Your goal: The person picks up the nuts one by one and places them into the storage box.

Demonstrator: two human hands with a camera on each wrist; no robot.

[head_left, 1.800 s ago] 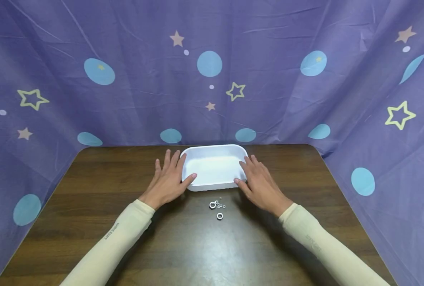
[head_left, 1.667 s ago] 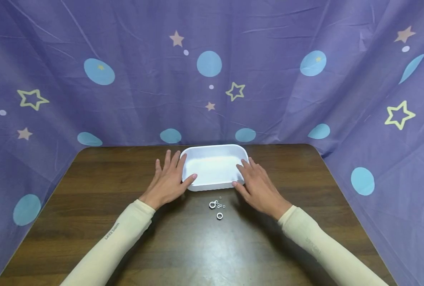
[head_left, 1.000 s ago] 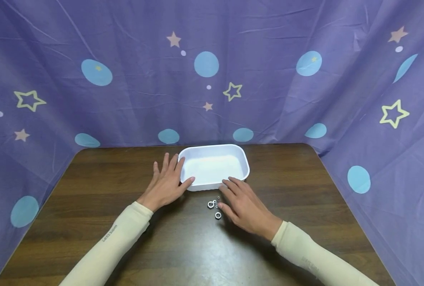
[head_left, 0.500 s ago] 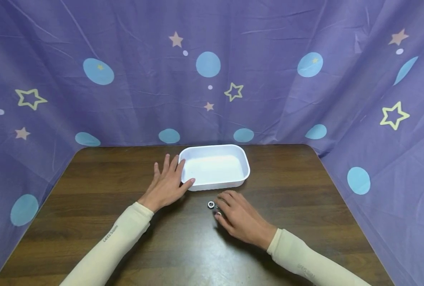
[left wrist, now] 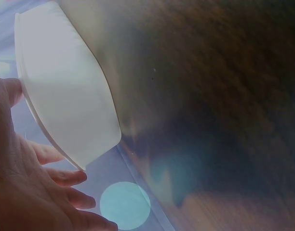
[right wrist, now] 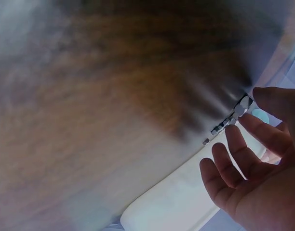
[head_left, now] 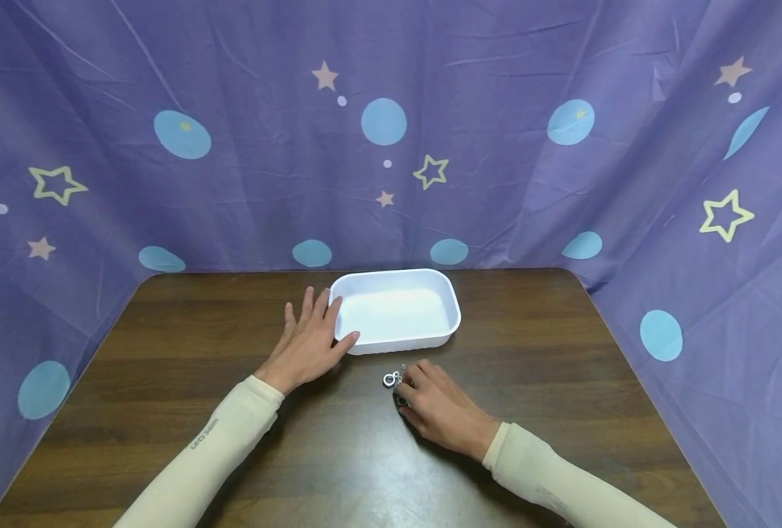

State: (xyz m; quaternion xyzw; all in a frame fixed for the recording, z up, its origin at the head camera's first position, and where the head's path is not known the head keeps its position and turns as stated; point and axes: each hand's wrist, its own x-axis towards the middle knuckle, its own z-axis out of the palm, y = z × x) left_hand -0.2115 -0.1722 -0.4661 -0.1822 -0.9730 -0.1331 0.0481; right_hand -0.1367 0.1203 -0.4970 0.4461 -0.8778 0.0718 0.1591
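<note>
A white plastic tray point(head_left: 397, 343) stands at the back of the wooden table. My left hand point(head_left: 305, 345) rests at its left end with fingers spread, the thumb over the near rim and the index fingertip at the left rim. In front of the tray lies a small group of metal nuts. My right hand point(head_left: 440, 407) is low over them, thumb and index finger on either side of a large hex nut point(right wrist: 243, 104), pinching it at the table. Another large nut point(head_left: 389, 380) lies just left of those fingers. Several tiny nuts point(right wrist: 218, 129) are partly hidden by the hand.
The brown wooden table point(head_left: 199, 323) reaches back to a purple curtain point(head_left: 252, 183) with stars and blue dots, which also runs along both sides. Pale sleeves point(head_left: 542, 477) cover both forearms.
My right hand has left the tray's right end, come down toward me over the nuts, and closed its thumb and index finger about the nearest large nut. My left hand stays at the tray.
</note>
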